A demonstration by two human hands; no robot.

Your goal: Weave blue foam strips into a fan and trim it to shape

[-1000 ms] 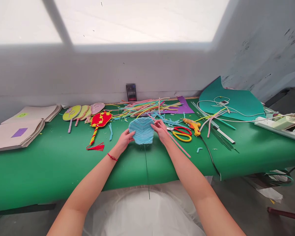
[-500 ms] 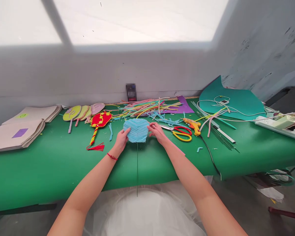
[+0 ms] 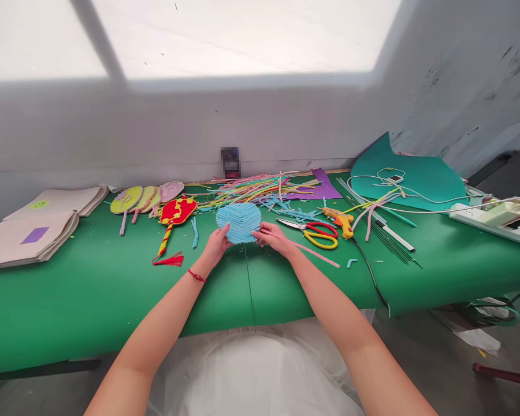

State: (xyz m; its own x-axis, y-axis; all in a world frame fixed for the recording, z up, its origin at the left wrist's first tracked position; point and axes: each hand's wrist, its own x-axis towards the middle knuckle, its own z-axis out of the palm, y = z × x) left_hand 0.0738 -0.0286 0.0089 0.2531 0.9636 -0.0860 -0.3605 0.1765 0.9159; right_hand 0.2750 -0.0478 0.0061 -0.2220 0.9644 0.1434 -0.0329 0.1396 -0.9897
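Observation:
A rounded light-blue fan piece (image 3: 239,222), covered in rows of pipe cleaner in a V pattern, is held up over the front of the table. My left hand (image 3: 217,242) pinches its lower left edge, thumb on the front. Closed fingers of my right hand (image 3: 274,238) grip the right edge. From beside my right wrist a pink pipe cleaner (image 3: 318,255) sticks out to the right; its other end is hidden by the hand. Below the fan piece a thin dark green wire (image 3: 248,283) runs down toward my lap.
Scissors (image 3: 316,234) and a yellow glue gun (image 3: 341,222) lie right of my hands. A finished red fan (image 3: 178,211) lies left. Behind is a heap of pipe cleaners (image 3: 251,189). Further out are cloth-like stacks (image 3: 39,231), a teal sheet (image 3: 424,179) and a power strip (image 3: 463,215).
The fan piece has tilted back and risen slightly. My right fingers have closed in on its edge, and the pink pipe cleaner has swung out to the right. The wire's lower end has shifted right.

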